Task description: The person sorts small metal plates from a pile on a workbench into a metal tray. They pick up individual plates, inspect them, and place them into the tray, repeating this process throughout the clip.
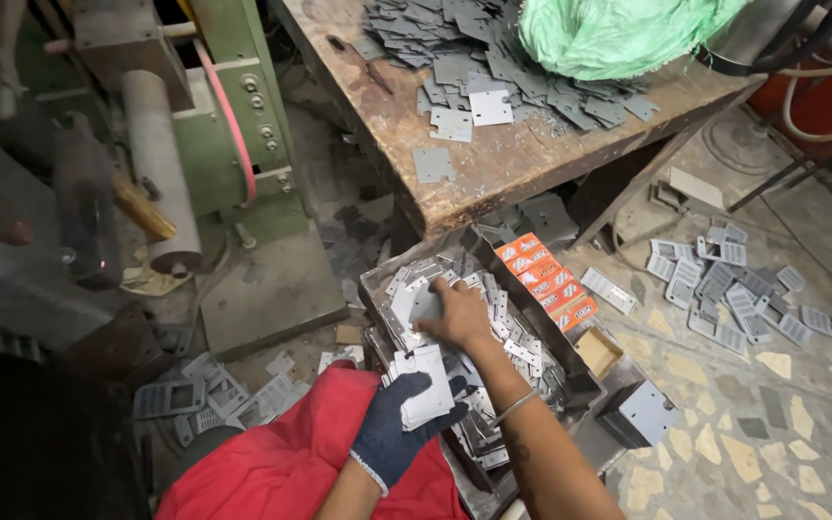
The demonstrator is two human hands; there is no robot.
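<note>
Thin metal plates (424, 385) are gripped in a stack by the gloved left hand (399, 430). Another plate (416, 306) is pinched under the bare right hand (455, 316) fingers. They appear light, stiff, sharp-edged; best held by the flat faces.

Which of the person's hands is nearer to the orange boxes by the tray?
The right hand: it rests bare on the plates in the tray, just left of the orange boxes. The gloved left hand is lower down, holding a stack of plates.

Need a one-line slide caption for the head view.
Gloved left hand holds a stack of metal plates while the bare right hand reaches into a tray of plates beside a wooden workbench.
</note>
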